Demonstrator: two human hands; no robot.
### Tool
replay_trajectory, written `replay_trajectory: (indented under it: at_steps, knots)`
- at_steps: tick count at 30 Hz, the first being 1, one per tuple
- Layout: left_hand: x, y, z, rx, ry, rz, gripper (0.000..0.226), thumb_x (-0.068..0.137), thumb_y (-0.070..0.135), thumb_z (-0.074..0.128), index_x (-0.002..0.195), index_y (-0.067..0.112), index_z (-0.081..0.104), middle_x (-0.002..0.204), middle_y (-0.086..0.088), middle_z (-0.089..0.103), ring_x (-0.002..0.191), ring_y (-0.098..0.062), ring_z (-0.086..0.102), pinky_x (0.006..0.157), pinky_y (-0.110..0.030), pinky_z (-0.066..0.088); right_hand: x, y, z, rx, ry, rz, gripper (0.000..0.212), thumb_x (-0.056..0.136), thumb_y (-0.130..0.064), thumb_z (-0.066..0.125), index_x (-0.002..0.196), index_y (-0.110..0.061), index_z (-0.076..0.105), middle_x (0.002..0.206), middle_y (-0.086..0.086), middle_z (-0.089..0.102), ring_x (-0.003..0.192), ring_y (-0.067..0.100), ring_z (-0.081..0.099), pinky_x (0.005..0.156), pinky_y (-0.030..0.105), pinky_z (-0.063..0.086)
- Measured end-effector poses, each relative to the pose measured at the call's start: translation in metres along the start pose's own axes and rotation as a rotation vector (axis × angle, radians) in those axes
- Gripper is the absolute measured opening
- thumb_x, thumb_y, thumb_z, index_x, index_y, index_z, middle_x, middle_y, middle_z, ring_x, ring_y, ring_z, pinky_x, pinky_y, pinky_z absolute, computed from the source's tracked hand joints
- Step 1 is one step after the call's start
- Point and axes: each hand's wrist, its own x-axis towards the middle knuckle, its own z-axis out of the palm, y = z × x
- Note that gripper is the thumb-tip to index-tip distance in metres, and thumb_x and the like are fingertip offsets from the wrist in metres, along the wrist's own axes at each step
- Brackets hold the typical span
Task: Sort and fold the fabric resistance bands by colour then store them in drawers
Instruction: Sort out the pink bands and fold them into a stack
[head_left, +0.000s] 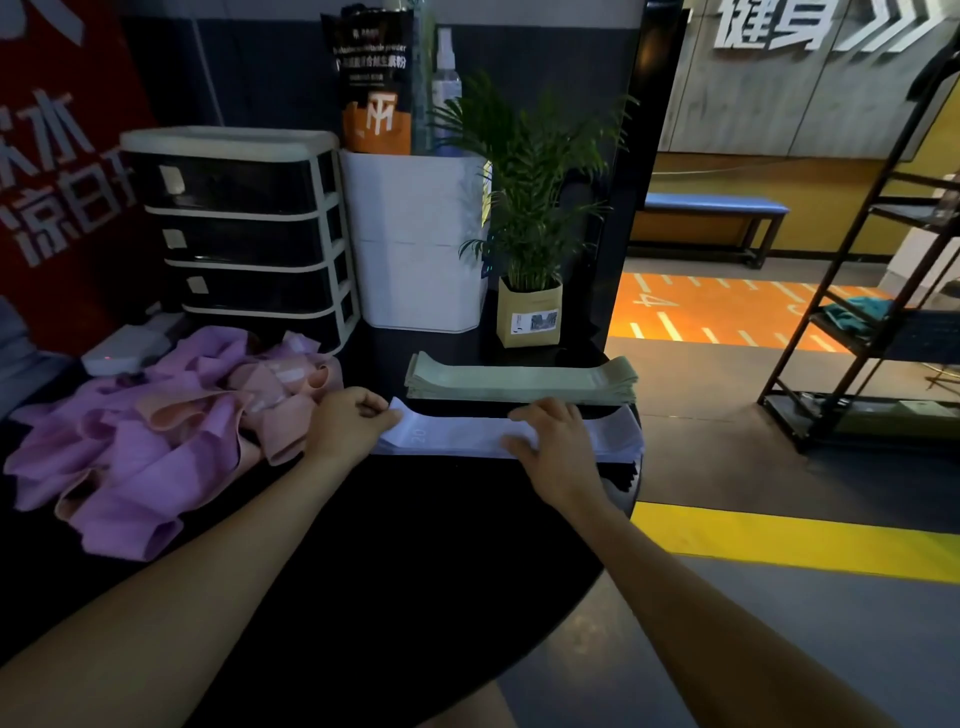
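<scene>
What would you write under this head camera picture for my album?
Two hands flatten a pale band beside green bands, a purple-pink pile and drawers.

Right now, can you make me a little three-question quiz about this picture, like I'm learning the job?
1. True or false: the green bands lie in a tidy stack behind the pale bands.
2. Which hand pinches the end of the pale bands? A) left hand B) right hand
3. Fill in: the unsorted heap beside the left hand is purple and ____.

Key: 1 true. 2 A; the right hand lies flat on the bands. 3 pink.
</scene>
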Motion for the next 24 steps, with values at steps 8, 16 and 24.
replay_trajectory:
  at_steps: [8,16,24]
  knots:
    - [-0.017,-0.011,-0.002,-0.135,-0.007,0.163,0.016,0.084,0.016,0.068,0.097,0.016,0.059,0.094,0.007,0.061,0.088,-0.008,0.056,0.075,-0.012,0.041,-0.011,0.002,0.018,-0.020,0.015,-0.026,0.022,0.093,-0.027,0.056,0.110,-0.017,0.066,0.111,0.003,0.052,0.111,0.023,0.042,0.084,0.027,0.020]
    - [-0.026,-0.036,0.002,-0.039,-0.046,0.335,0.037,0.082,0.007,0.068,0.118,0.011,0.060,0.120,0.004,0.057,0.111,-0.011,0.055,0.092,-0.008,0.040,-0.011,0.002,0.019,-0.061,0.013,-0.041,0.025,0.092,-0.028,0.056,0.113,-0.020,0.064,0.113,0.003,0.050,0.112,0.023,0.042,0.085,0.029,0.023]
    - [-0.023,-0.040,0.006,0.019,0.015,0.316,0.039,0.083,0.008,0.068,0.120,0.013,0.060,0.120,0.001,0.060,0.110,-0.013,0.057,0.098,-0.027,0.043,-0.011,0.005,0.023,-0.124,0.013,-0.059,0.024,0.094,-0.025,0.052,0.115,-0.025,0.064,0.115,0.000,0.048,0.112,0.021,0.040,0.085,0.028,0.021]
